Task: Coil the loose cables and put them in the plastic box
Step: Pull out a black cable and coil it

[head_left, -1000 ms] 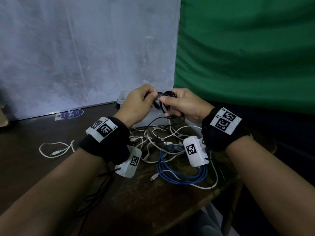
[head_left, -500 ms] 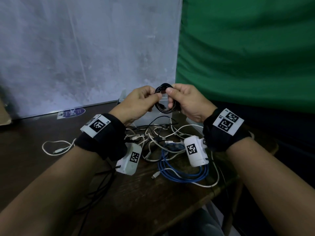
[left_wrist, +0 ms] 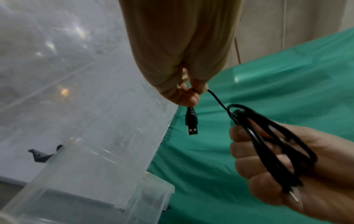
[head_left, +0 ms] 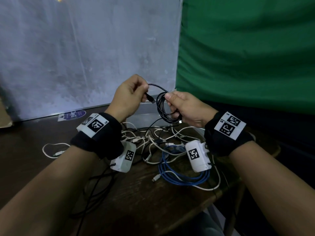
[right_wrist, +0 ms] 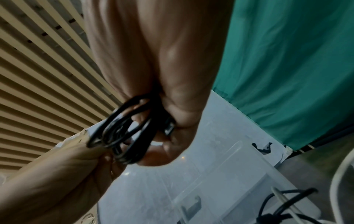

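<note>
We hold the black cable (head_left: 164, 106) up in the air above the table (head_left: 136, 198), most of it already wound. Our right hand (head_left: 184, 108) has its fingers curled round the bundle of loops, and our left hand (head_left: 129, 96) pinches the free tail just behind the USB plug (left_wrist: 191, 124), which dangles below the fingertips. The plastic box (left_wrist: 91, 178) stands open just behind our hands, toward twelve o'clock.

What could go wrong, we judge: the loops are held only at one side, so a slack right grip would let them spring apart. Pulling the tail too hard with the left hand could drag a loop out of the bundle. And left untucked, the tail would probably let the coil unwind once dropped in the box.

Below our hands, at about six o'clock, lies a tangle of white cables (head_left: 153, 142) with a blue cable (head_left: 179, 174) coiled loosely among them; a single white cable (head_left: 52, 149) lies apart at nine o'clock. Nothing stands between the bundle and the box.
</note>
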